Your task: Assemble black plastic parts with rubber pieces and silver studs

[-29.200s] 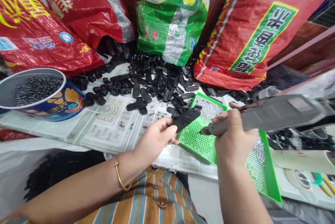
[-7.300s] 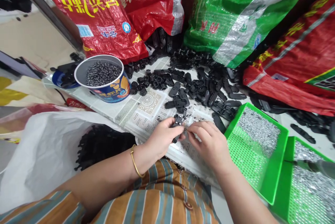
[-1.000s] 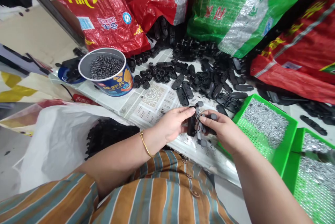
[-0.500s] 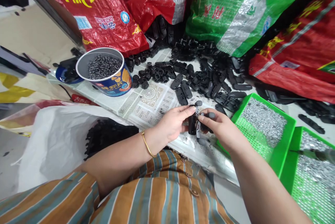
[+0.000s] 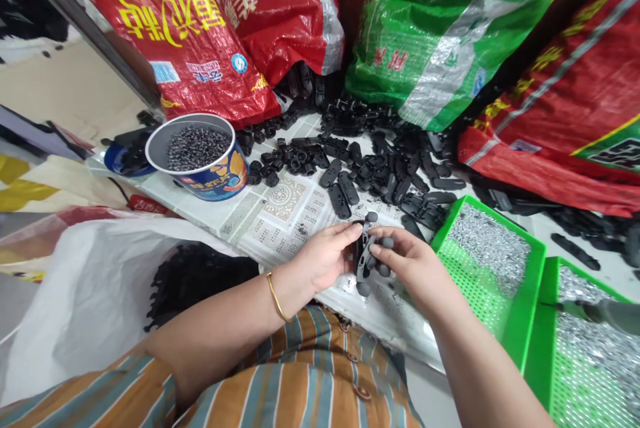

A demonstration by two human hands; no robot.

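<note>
My left hand [image 5: 327, 260] is closed on a long black plastic part [image 5: 364, 261] with a rounded knob at each end, held nearly upright over the table's front edge. Thumb and fingers of my right hand [image 5: 411, 260] pinch small black round-ended pieces [image 5: 385, 256] against its right side. Whether those pieces are joined to the long part I cannot tell. Just beyond the hands lie loose flat black plastic parts [image 5: 340, 201], part of a larger heap [image 5: 395, 168] of similar pieces.
On the left stands a blue tub [image 5: 213, 181] of small dark metallic pieces. Two green perforated baskets [image 5: 520, 341] with small silvery pieces are at right, a screwdriver-like tool [image 5: 590, 311] over the nearer one. Red sacks [image 5: 200, 75] and a green sack [image 5: 380, 81] line the back. A white sack [image 5: 85, 295] holds black parts.
The view has shifted, so the tabletop sits a little lower and further left. Between my hands the long part has turned and shows more of its face.
</note>
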